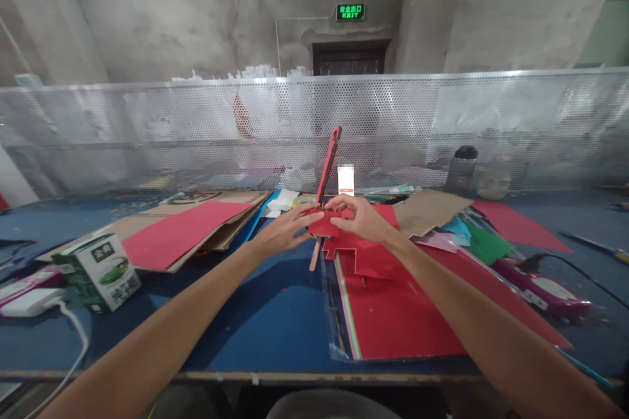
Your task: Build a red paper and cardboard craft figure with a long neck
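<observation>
Above the middle of the blue table (265,314), my left hand (289,228) and my right hand (361,217) grip a red paper-covered cardboard craft piece (322,227) from its two sides. My thumbs lie on its near face, with the fingers bent over its top and sides. A long narrow red strip with brown cardboard edges (328,167) rises from it, tilted slightly right. Below, a pale flat stick (314,256) sticks out. Under my right wrist is a step-edged red cardboard shape (376,256); whether it joins the held piece, I cannot tell.
A stack of red paper (407,321) lies at the front right, coloured sheets (486,242) beyond it. Red card on cardboard (181,236), a green-white carton (101,272) and a white charger (32,301) are left. A purple power strip (545,288), a dark bottle (462,170) and a lit phone (346,181) also stand around.
</observation>
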A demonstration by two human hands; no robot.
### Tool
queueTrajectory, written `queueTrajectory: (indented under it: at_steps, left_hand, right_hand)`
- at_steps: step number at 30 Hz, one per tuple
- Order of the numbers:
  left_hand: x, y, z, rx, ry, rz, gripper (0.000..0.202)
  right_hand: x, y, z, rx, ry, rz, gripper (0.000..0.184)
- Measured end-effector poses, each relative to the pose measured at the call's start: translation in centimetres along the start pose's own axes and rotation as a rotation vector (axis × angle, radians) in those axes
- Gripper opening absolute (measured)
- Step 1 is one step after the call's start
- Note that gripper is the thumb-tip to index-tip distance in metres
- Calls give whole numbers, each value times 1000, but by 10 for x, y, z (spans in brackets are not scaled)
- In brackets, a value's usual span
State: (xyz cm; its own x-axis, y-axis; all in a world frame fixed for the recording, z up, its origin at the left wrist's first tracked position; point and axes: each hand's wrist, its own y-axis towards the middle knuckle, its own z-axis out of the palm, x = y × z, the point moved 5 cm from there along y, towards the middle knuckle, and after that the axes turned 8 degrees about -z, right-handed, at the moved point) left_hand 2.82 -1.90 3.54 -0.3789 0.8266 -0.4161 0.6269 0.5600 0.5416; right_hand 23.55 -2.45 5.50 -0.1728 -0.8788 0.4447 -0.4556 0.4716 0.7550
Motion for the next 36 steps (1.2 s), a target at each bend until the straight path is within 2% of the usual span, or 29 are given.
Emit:
queueTrajectory:
  at_steps: [3,9,20,28,36]
  left_hand:
    - [1,0,-2,36,-15,-42,42]
    - [-1,2,-5,38,-83,-123,42]
    - [1,2,-8,18,-11,-62,39]
    - [4,-1,-4,17,187,77,45]
    - [5,-1,-4,13,190,84,46]
  right_hand:
    - [4,0,1,19,-11,0,24]
    - [13,1,0,40,-39,-14,25]
    - [6,1,0,36,46,-21,29]
    - [5,-1,1,29,-8,-23,28]
    - [7,0,1,35,-20,-26,28]
